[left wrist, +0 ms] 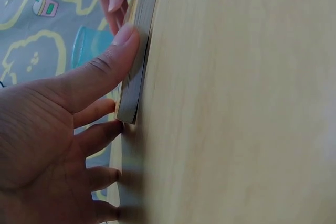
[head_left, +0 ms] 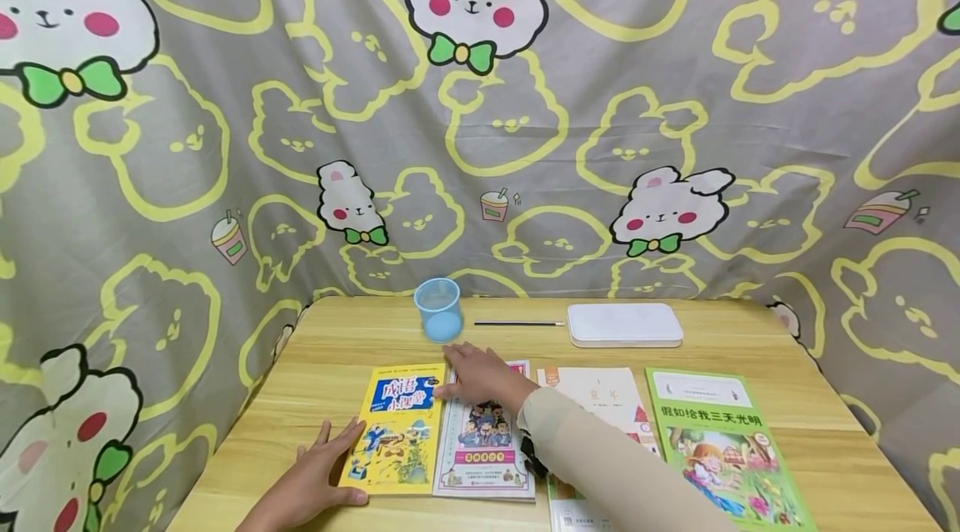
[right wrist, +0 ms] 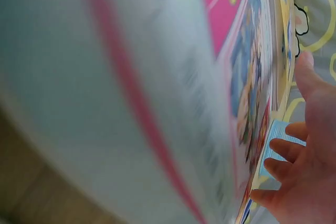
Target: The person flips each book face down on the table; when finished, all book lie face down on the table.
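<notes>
In the head view, a yellow Chinese book [head_left: 393,453] lies flat on the wooden table [head_left: 277,415]. The left hand [head_left: 311,469] is at its left side, fingers spread and pointing away from the person, thumb by the near left corner. The right hand [head_left: 480,379] reaches over the upper part of the pink-bordered book [head_left: 486,465] just beside it, thumb toward the yellow cover and fingers loosely extended beyond the top edge, near a blue cup [head_left: 440,319]. Past these are a pencil [head_left: 519,323] and a white pencil case [head_left: 626,323]; to the right, a cream book [head_left: 596,388], partly under the sleeve [head_left: 600,440], and a green book [head_left: 731,440].

In the left wrist view, the thumb rests against the yellow book's page edge near a corner; the other fingers are apart, not clenched.

In the right wrist view, the pink-bordered cover runs up close to the relaxed, separated fingers, which grasp nothing; whether their tips touch its edge, I cannot tell.
</notes>
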The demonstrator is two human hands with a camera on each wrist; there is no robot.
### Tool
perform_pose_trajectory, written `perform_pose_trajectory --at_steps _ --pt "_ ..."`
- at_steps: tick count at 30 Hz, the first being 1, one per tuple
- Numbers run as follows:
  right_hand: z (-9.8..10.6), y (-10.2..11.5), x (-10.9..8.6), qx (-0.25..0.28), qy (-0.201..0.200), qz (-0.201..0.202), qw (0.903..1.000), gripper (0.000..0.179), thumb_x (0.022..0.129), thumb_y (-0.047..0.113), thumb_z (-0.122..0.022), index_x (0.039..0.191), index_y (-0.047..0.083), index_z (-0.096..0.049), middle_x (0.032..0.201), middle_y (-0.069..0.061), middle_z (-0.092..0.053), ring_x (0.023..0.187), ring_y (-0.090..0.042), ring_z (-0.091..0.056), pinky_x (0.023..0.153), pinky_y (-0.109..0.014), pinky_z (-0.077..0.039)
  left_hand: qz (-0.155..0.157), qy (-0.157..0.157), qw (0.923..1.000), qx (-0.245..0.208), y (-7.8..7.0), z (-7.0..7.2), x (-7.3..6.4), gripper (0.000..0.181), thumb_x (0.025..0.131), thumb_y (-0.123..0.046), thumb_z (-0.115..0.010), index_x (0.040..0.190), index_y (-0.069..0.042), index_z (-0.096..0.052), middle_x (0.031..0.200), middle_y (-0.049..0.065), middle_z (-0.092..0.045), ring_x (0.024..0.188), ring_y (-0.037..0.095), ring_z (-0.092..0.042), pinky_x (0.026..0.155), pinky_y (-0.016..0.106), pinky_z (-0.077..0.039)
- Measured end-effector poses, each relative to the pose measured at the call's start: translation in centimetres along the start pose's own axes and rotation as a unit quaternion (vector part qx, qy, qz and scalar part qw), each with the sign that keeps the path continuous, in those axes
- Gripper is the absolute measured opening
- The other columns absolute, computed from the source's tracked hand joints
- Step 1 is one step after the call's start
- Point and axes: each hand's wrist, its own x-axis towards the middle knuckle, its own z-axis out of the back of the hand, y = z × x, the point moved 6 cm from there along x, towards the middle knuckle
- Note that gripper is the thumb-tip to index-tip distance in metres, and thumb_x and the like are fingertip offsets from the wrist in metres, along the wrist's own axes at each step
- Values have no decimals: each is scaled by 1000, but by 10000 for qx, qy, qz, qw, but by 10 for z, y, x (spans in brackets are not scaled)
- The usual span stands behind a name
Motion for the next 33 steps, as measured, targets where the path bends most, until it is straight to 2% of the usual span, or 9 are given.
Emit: perform_pose_trajectory --at_steps 9,19,27,33 --pt "-11 8 7 -75 83 176 9998 93 94 67 -59 165 17 -26 169 -5 -30 154 -26 -30 126 -53 -24 -1 15 10000 -31 -1 0 0 113 65 -43 -93 159 -10 -40 165 21 -30 150 59 1 104 88 2" --pt "-14 12 6 -434 -34 197 9989 90 92 64 -65 162 15 -35 166 -3 -36 151 -25 -37 124 -46 -31 14 -10 9999 106 -1 0 0 113 66 -46 -92 159 -11 -40 165 21 -32 150 59 -1 103 89 1" --pt "-14 11 5 -97 -339 173 9992 87 89 60 -72 157 14 -44 153 -4 -47 139 -28 -49 114 -41 -45 32 -27 10000 17 0 -1 1 112 66 -43 -93 159 -11 -40 165 21 -31 150 59 1 104 88 1" --pt "-14 10 5 318 -560 119 9979 85 86 55 -79 154 14 -49 147 -5 -52 132 -28 -54 108 -39 -49 45 -26 10000 -9 1 -1 1 112 65 -43 -93 159 -11 -40 165 20 -31 151 58 2 105 88 2"
